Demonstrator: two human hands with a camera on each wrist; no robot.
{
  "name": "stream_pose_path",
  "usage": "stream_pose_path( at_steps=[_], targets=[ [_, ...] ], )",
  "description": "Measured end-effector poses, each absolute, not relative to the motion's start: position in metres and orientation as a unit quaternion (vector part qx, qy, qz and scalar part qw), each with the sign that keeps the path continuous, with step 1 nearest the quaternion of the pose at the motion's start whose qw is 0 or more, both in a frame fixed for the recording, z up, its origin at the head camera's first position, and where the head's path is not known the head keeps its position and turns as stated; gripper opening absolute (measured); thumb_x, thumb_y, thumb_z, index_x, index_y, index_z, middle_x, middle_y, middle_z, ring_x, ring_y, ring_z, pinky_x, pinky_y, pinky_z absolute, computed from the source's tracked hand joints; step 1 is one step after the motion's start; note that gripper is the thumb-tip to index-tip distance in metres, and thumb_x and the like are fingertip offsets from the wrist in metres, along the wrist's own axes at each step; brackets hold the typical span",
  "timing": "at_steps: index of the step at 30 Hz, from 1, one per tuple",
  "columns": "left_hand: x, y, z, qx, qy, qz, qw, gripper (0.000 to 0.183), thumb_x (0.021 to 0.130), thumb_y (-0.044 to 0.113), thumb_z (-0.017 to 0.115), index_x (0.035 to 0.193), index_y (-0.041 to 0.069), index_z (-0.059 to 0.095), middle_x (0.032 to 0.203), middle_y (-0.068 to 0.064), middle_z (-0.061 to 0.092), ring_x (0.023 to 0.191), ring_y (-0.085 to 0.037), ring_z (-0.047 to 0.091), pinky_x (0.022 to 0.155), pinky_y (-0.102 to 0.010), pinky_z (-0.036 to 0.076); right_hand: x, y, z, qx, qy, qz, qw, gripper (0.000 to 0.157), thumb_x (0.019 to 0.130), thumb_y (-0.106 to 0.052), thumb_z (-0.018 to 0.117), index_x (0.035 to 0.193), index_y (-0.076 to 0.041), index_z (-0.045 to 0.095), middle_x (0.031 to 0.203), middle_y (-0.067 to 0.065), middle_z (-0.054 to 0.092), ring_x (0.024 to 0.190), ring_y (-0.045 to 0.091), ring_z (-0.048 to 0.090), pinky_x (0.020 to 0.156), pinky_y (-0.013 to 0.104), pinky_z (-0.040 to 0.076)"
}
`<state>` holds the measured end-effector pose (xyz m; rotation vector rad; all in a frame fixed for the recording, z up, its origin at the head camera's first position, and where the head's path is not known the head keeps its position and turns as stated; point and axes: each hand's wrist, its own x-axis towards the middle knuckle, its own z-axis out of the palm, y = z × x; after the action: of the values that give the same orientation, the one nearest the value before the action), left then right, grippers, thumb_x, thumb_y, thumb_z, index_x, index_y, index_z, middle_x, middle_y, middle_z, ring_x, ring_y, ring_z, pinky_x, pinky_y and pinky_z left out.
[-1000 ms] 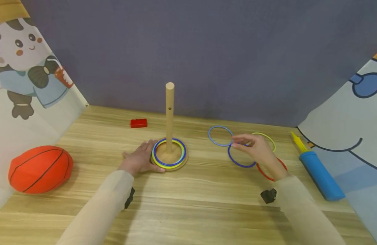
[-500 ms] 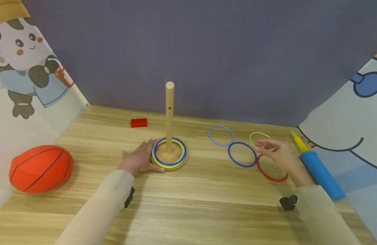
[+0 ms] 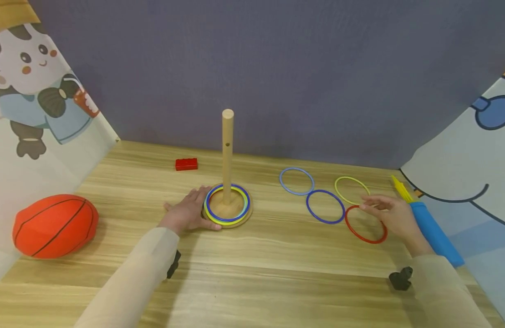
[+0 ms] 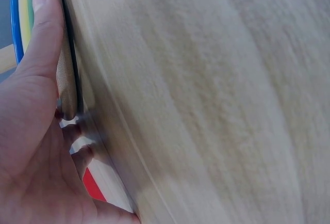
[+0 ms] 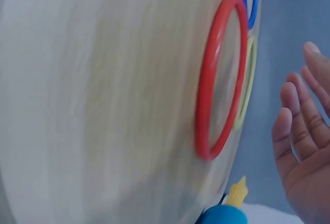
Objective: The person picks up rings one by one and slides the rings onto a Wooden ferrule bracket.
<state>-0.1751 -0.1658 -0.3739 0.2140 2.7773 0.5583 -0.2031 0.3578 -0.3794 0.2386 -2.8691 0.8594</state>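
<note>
A wooden peg stand (image 3: pixel 227 155) rises from a round base, with a blue ring (image 3: pixel 207 214) and a yellow ring (image 3: pixel 224 223) lowest around its post, among other rings. My left hand (image 3: pixel 186 212) rests spread against the base's left side, thumb along the near rim; in the left wrist view the thumb (image 4: pixel 44 38) lies straight against the edge. Above the right part of a red ring (image 3: pixel 366 242) hovers my right hand (image 3: pixel 393 216), fingers loosely bent, holding nothing. Farther left lie a dark blue ring (image 3: pixel 325 222) and a light blue ring (image 3: pixel 296 195); a pale yellow ring (image 3: pixel 349 177) lies behind.
A red toy brick (image 3: pixel 186 164) lies behind the left hand. An orange ball (image 3: pixel 55 226), partly deflated, sits at the left. A blue hand pump (image 3: pixel 438 239) with a yellow tip lies beyond the right hand. A grey wall (image 3: pixel 252 82) bounds the table's back.
My right hand has moved right, from over the blue rings past the yellow ring to above the red one. My left hand and the rings have stayed put.
</note>
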Motion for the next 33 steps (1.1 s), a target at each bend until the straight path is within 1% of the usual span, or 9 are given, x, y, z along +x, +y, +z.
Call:
stream_pose_path(
  at_steps=[4,6,11,14,16,19,25,33],
  targets=[
    [-0.175,-0.166,-0.374,0.073,0.967,0.193,0.151,0.121,0.074,0.058,0.085,0.162,0.01,0.018,0.166,-0.021,0.02,0.153,-0.042,0.016,0.094,-0.092,0.01,-0.204,0.368,-0.385,0.053,-0.956,0.282,0.054,0.047,0.097,-0.036,0.071,0.128,0.0,0.068,0.114,0.022,0.071,0.101,0.038,0.063,0.064,0.024,0.052],
    [-0.176,-0.166,-0.375,0.073,0.967,0.193,0.151,0.121,0.074,0.058,0.086,0.162,0.01,0.019,0.166,-0.02,0.02,0.153,-0.041,0.016,0.093,-0.092,0.011,-0.205,0.373,-0.387,0.041,-0.957,0.283,0.047,0.05,0.096,-0.038,0.071,0.128,0.0,0.068,0.114,0.022,0.071,0.101,0.037,0.063,0.065,0.025,0.052],
    [-0.177,-0.166,-0.376,0.073,0.968,0.19,0.149,0.121,0.073,0.059,0.086,0.162,0.011,0.019,0.166,-0.02,0.021,0.153,-0.041,0.017,0.093,-0.092,0.011,-0.208,0.382,-0.393,0.018,-0.96,0.277,0.033,0.056,0.094,-0.044,0.072,0.128,0.0,0.068,0.114,0.021,0.072,0.099,0.031,0.065,0.065,0.023,0.052],
    [-0.177,-0.167,-0.376,0.073,0.968,0.19,0.149,0.121,0.073,0.059,0.085,0.162,0.01,0.019,0.166,-0.021,0.021,0.153,-0.042,0.017,0.093,-0.092,0.011,-0.21,0.387,-0.396,0.015,-0.962,0.272,0.03,0.057,0.094,-0.045,0.072,0.127,0.001,0.068,0.113,0.022,0.072,0.098,0.035,0.066,0.064,0.023,0.053],
    [-0.176,-0.166,-0.375,0.074,0.968,0.19,0.149,0.121,0.073,0.059,0.085,0.162,0.01,0.02,0.166,-0.021,0.022,0.152,-0.042,0.018,0.093,-0.092,0.011,-0.211,0.39,-0.396,0.013,-0.962,0.272,0.024,0.057,0.095,-0.045,0.071,0.127,0.002,0.068,0.114,0.023,0.071,0.1,0.039,0.065,0.064,0.024,0.053],
    [-0.175,-0.166,-0.374,0.075,0.968,0.189,0.148,0.121,0.073,0.059,0.085,0.162,0.01,0.02,0.166,-0.021,0.022,0.152,-0.042,0.018,0.093,-0.092,0.012,-0.213,0.392,-0.396,0.004,-0.962,0.274,0.011,0.06,0.094,-0.047,0.071,0.128,0.003,0.067,0.115,0.024,0.071,0.103,0.042,0.065,0.066,0.025,0.053],
    [-0.175,-0.165,-0.374,0.075,0.968,0.189,0.147,0.121,0.073,0.06,0.085,0.162,0.01,0.019,0.166,-0.02,0.021,0.152,-0.042,0.018,0.092,-0.092,0.012,-0.217,0.395,-0.395,0.013,-0.963,0.268,-0.007,0.058,0.095,-0.043,0.072,0.127,0.005,0.066,0.113,0.026,0.072,0.103,0.044,0.066,0.067,0.024,0.053],
    [-0.176,-0.165,-0.374,0.072,0.966,0.192,0.154,0.121,0.074,0.059,0.085,0.162,0.01,0.018,0.167,-0.02,0.02,0.153,-0.042,0.016,0.093,-0.092,0.01,-0.226,0.398,-0.4,0.038,-0.967,0.248,-0.028,0.054,0.091,-0.037,0.077,0.123,0.005,0.068,0.106,0.02,0.073,0.102,0.043,0.067,0.073,0.03,0.055]
  ],
)
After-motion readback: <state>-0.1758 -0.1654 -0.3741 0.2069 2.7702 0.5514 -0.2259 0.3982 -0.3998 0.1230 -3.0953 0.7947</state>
